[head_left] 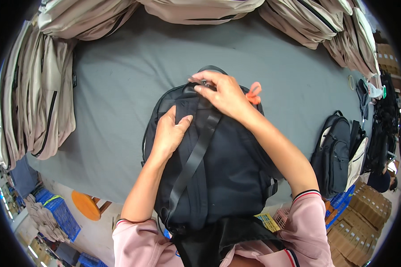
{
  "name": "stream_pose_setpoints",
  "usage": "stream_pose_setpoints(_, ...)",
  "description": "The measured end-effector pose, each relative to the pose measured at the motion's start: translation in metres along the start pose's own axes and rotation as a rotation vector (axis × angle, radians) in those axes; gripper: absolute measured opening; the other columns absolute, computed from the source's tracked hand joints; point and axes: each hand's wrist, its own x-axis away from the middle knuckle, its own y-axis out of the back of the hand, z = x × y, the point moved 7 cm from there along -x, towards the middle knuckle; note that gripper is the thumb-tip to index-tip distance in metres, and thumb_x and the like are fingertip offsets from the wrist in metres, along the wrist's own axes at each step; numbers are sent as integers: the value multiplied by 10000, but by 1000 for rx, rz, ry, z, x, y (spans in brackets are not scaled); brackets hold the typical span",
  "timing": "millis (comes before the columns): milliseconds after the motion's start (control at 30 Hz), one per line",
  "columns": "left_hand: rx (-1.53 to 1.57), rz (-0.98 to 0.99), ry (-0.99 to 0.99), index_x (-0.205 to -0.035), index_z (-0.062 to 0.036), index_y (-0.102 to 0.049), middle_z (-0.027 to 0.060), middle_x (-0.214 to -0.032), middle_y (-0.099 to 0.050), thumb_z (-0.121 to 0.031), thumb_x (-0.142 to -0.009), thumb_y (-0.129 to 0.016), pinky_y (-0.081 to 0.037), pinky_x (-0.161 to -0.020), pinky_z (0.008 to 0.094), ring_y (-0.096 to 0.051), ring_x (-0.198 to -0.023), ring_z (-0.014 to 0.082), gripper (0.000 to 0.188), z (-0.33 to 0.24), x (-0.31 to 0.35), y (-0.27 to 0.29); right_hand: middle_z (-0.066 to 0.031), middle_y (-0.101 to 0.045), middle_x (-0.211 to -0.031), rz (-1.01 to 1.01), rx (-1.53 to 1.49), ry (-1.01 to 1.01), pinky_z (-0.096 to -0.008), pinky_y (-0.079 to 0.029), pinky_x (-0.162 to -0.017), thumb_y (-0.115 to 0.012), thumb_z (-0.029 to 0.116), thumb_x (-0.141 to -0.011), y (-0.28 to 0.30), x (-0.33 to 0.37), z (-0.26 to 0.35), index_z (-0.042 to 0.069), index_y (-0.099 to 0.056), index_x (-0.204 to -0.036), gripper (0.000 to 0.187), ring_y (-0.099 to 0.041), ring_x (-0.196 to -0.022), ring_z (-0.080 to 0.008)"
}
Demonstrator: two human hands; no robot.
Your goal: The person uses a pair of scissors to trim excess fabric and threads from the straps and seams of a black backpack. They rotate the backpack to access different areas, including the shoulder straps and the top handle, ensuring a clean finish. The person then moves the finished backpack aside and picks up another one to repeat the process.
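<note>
A black backpack lies in front of me on a grey-covered table, its strap side up and its top edge away from me. A padded shoulder strap runs down its left half, crossed at a slant by a flat webbing strap. My left hand is closed on the upper part of the shoulder strap, thumb on top and fingertips partly hidden at its edge. Beside the top handle, my right hand pinches a small dark piece that I cannot make out. An orange looped piece sticks out by the bag's upper right edge.
Beige bags line the table's left and far edges. At the right stands another black backpack. Blue crates, an orange-topped stool and stacked cardboard boxes are on the floor around the table.
</note>
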Motion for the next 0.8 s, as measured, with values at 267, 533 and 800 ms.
stream_pose_setpoints(267,-138,57,19,-1118,-1,-584,22,-939,-644,-36,-873,-572,-488,-710,230,-576,-782,63,248,7,3,11,-94,-693,-897,24,5,-102,-295,-470,-708,-628,156,-844,-10,-15,-30,105,-652,-1091,253,-644,-806,-184)
stream_pose_setpoints(533,211,137,190,-1105,0,-588,43,-986,-654,-137,-873,-601,-488,-771,251,-605,-846,108,270,10,8,9,-90,-657,-765,-163,30,-84,-283,-434,-642,-615,173,-864,21,18,6,36,-646,-945,161,-583,-655,-162)
stream_pose_setpoints(800,251,447,314,-1137,11,-580,64,-1039,-657,-81,-832,-637,-472,-868,287,-615,-948,136,324,46,92,-1,-132,-550,-617,4,341,-391,-347,-404,-529,-704,291,-781,93,146,-34,1,-588,-788,312,-504,-529,-250)
